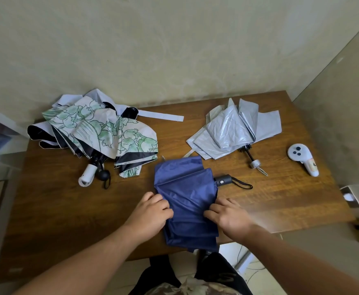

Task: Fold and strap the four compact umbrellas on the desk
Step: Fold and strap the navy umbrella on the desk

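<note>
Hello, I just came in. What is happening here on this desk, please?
A person is folding a blue umbrella at the near edge of the wooden desk. The left hand and the right hand pinch its loose fabric from either side. A floral umbrella, lying over a lilac umbrella, and a silver umbrella lie unfolded farther back. A white controller rests at the right.

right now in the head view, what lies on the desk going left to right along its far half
white compact umbrella with green flower print → long white strap → crumpled silver compact umbrella → white handheld controller with dark buttons
</note>
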{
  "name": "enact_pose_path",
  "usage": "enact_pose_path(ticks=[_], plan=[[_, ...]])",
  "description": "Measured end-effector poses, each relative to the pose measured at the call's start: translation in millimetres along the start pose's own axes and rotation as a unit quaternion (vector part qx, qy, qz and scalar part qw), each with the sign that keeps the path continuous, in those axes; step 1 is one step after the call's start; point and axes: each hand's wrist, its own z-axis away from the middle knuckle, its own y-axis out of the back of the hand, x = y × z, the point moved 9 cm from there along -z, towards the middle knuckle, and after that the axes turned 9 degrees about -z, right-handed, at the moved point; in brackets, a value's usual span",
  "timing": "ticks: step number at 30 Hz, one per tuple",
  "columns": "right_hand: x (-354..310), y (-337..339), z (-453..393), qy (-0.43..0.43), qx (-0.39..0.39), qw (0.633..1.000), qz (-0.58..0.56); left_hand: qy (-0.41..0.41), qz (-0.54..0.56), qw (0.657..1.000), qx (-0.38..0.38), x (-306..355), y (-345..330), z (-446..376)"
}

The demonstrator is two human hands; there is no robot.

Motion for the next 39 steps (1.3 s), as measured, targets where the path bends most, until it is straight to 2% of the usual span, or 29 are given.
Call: enact_pose_path(ticks=[4, 10, 18, 21, 24, 25, 29, 36, 39], plan=[[0.9, -7.7, 5.6, -0.011, -0.02, 0.999, 0.025, 0.005, -0.007, 1.0, 0.006, 2.6, -2.3, 3.5], [-1.9, -11.7, 8.2, -0.014, -0.03, 0.999, 0.0, -0.014, -0.025, 1.0, 0.01, 9.7, -1.3, 9.0], [-31.2, 12.2, -27.4, -0.027, 0.019, 0.997, -0.062, -0.053, -0.004, 0.998, 0.021, 19.5, -8.3, 9.1], [-40.6, -9.1, -42.5, -0.025, -0.071, 0.996, -0.056, -0.056, -0.002, 0.998, 0.003, 20.3, -12.4, 8.9], [-27.9, -40.2, -32.5, -0.088, -0.209, 0.972, -0.067, -0.072, -0.01, 0.996, -0.042, 20.5, -28.8, 12.6], [-23.5, -46.4, -27.4, -0.104, -0.232, 0.964, -0.072, -0.076, -0.011, 0.995, -0.063, 19.3, -35.3, 16.4], [-19.8, -49.8, -20.0, -0.108, -0.24, 0.961, -0.083, -0.055, 0.007, 0.991, -0.118, 15.8, -40.2, 18.6], [-19.8, -48.0, -20.4, -0.084, -0.301, 0.946, -0.084, -0.043, -0.012, 0.995, -0.09, 32.6, -17.8, -25.6], [-16.5, -43.4, -28.2, -0.107, -0.349, 0.923, -0.123, -0.009, 0.029, 0.985, -0.169, 34.9, -37.8, -28.3]])
